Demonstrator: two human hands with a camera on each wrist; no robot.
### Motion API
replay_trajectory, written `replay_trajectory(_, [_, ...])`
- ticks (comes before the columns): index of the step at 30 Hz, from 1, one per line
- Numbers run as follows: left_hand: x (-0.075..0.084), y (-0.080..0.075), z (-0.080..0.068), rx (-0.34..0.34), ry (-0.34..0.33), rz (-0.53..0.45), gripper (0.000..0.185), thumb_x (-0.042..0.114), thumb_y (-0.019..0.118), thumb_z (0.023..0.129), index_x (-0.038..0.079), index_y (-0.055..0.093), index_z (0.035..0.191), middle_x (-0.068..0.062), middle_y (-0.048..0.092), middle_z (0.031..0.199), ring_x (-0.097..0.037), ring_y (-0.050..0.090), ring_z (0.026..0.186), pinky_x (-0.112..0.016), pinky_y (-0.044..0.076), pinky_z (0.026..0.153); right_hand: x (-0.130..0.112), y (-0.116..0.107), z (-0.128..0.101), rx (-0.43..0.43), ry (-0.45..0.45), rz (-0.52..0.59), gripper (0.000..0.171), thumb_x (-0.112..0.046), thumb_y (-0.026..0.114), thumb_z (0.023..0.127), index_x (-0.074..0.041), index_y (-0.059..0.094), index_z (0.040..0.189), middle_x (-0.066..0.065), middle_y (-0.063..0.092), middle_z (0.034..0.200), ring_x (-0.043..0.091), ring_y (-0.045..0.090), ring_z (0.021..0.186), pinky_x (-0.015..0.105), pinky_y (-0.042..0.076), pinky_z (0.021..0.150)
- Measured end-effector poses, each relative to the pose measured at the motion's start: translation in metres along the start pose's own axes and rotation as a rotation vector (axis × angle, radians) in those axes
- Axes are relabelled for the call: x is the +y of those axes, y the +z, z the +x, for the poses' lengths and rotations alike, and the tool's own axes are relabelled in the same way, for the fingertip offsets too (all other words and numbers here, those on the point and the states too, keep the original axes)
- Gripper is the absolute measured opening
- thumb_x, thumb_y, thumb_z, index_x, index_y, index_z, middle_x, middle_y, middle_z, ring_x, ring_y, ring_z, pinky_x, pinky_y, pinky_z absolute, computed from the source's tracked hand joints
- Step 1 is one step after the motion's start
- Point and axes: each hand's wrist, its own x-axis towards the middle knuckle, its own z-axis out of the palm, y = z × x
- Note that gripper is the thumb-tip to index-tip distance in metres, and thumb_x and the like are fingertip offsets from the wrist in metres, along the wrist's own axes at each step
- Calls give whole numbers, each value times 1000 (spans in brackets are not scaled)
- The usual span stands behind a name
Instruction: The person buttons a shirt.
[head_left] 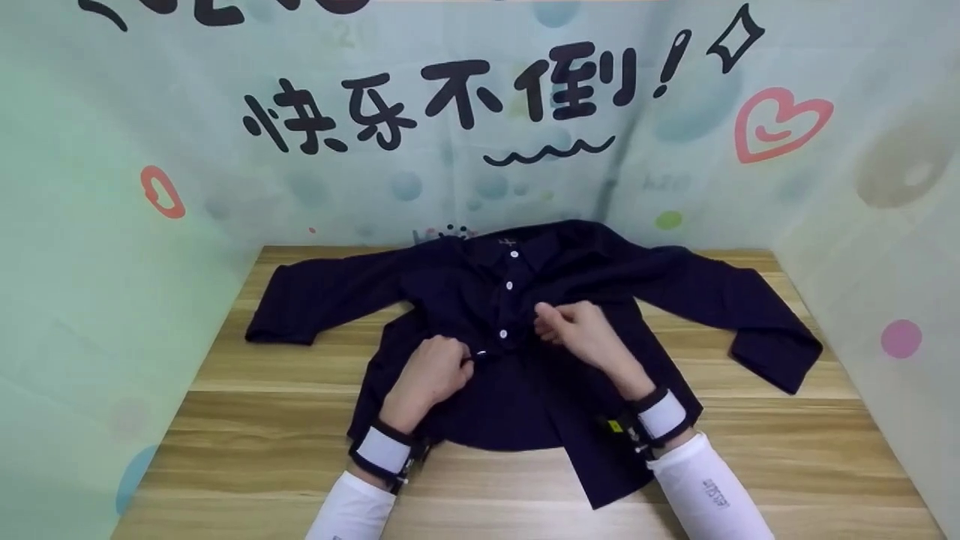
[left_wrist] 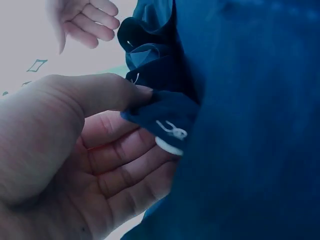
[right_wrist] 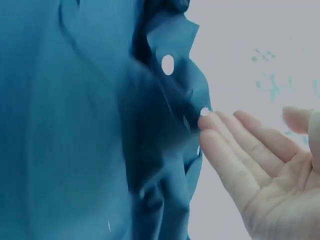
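A dark navy long-sleeved shirt (head_left: 457,412) lies spread on the wooden table, collar away from me and sleeves out to both sides. White buttons (head_left: 509,286) run down its front, and the upper part of the front is closed. My left hand (head_left: 431,371) pinches the edge of the front placket between thumb and fingers. Just below the thumb, the left wrist view shows a white button (left_wrist: 169,146) and its stitching thread (left_wrist: 172,130) on that edge. My right hand (head_left: 589,334) hovers over the other front half, fingers extended and nothing in them.
The shirt's right-side sleeve (head_left: 776,352) is folded back at the cuff; the other sleeve (head_left: 330,292) reaches to the left. Printed cloth walls (head_left: 405,187) enclose the table (head_left: 247,450) at the back and sides. The lower right front panel (head_left: 604,480) hangs past the hem towards me.
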Motion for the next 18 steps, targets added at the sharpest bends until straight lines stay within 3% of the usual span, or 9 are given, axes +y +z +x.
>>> replay_trajectory(4, [2,-3,1,66,30,24,14,9,73,86,4,72,73,-13,70,72,-34,68,69,-47,55,65,0,20,-2,-186,106,160,59,-42,49,108,10,75,102,21,76,91,31,75,81,38,61,73])
replay_trajectory(9, [7,-5,2,140,16,29,10,8,74,86,2,74,79,-14,69,75,-35,69,70,-46,56,65,9,42,0,-335,255,233,66,-48,45,107,11,73,108,22,75,95,28,76,85,37,61,74])
replay_trajectory(14, [14,-4,2,196,32,32,7,7,74,86,1,76,83,-13,70,78,-33,69,71,-45,57,66,13,53,5,-363,312,327,66,-50,46,106,11,71,115,23,75,104,29,75,94,38,60,81])
replay_trajectory(18, [19,0,0,205,66,57,10,9,77,85,0,75,81,-14,67,76,-34,68,70,-44,56,66,14,57,11,-334,303,463,63,-47,50,106,12,67,119,22,74,109,28,74,97,39,59,87])
